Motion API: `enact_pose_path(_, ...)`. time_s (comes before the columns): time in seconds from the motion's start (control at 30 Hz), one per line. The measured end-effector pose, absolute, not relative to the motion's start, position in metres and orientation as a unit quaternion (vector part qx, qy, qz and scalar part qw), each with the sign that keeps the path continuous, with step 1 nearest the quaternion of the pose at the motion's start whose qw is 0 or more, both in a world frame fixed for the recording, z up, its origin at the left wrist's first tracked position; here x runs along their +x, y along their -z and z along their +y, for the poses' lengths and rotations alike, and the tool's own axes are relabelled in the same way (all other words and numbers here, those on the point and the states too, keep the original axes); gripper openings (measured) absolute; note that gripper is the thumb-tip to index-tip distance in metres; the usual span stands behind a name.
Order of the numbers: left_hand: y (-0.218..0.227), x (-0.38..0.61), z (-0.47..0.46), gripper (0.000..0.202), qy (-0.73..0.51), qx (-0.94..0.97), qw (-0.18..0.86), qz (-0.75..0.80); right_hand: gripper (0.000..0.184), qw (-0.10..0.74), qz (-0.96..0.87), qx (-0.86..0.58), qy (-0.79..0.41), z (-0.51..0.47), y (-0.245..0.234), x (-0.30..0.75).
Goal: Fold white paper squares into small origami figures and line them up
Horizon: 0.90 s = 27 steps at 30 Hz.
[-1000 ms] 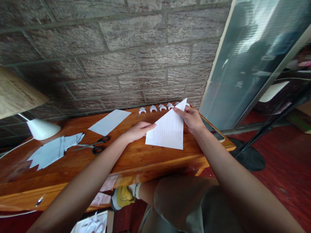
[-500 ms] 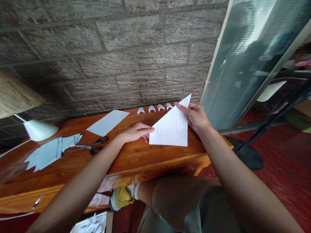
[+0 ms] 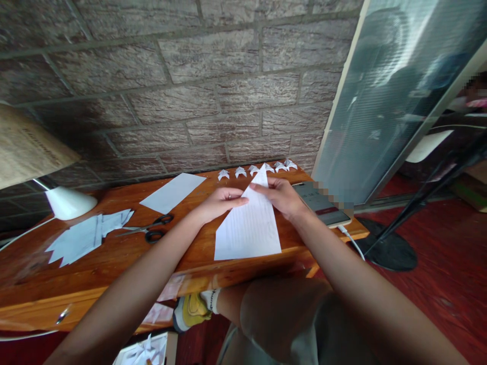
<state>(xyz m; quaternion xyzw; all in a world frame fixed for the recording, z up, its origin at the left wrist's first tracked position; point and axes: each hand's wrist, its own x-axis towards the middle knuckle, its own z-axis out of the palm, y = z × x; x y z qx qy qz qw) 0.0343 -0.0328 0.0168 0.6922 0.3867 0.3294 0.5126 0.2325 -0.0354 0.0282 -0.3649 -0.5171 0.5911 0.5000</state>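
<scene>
Between my two hands is a sheet of printed paper [image 3: 249, 230], folded on a slant so that it rises to a point at the far end. My left hand [image 3: 224, 202] pinches its left slanted edge, thumb on top. Close by, my right hand [image 3: 279, 195] grips the right edge near the tip, with the thumb over the paper. The sheet's wide bottom edge hangs over the front of the wooden table [image 3: 198, 230]. Behind it, several small folded paper pieces [image 3: 240, 172] stand in a row along the wall side.
Left of my hands lie a blank paper sheet [image 3: 173, 192], black-handled scissors [image 3: 155, 230] and a stack of cut papers [image 3: 89, 235]. A lamp [image 3: 68, 203] stands farther left. On the right is a tablet [image 3: 323, 205] with a cable. Below, a box [image 3: 171, 347] holds folded paper.
The paper has turned and come lower and toward me. My right hand has moved left, closer to my left hand, uncovering the tablet and more folded pieces.
</scene>
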Motion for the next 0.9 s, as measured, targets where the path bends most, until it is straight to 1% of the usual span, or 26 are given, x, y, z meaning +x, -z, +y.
enact_pose_path(0.1,-0.017,0.032,-0.032,0.039,-0.34,0.689,0.513,0.382,0.034,0.474,-0.534,-0.356,-0.603,-0.038,-0.029,0.231)
enact_pose_path(0.23,-0.016,0.023,-0.027,0.042,-0.384,0.655,0.515,0.398,0.033,0.417,-0.566,-0.384,-0.599,-0.032,-0.025,0.24)
enact_pose_path(0.3,-0.015,0.019,-0.025,0.043,-0.389,0.652,0.509,0.406,0.034,0.402,-0.569,-0.392,-0.601,-0.028,-0.02,0.243)
enact_pose_path(0.4,-0.014,0.016,-0.024,0.044,-0.37,0.651,0.521,0.411,0.034,0.414,-0.562,-0.396,-0.596,-0.025,-0.015,0.243)
enact_pose_path(0.5,-0.014,0.014,-0.025,0.044,-0.322,0.645,0.554,0.416,0.033,0.423,-0.561,-0.392,-0.594,-0.024,-0.014,0.244)
enact_pose_path(0.7,-0.012,0.012,-0.023,0.045,-0.307,0.641,0.56,0.425,0.036,0.402,-0.566,-0.403,-0.596,-0.023,-0.013,0.249)
enact_pose_path(0.9,-0.015,0.007,-0.023,0.047,-0.255,0.617,0.614,0.421,0.036,0.456,-0.537,-0.416,-0.576,-0.018,-0.013,0.254)
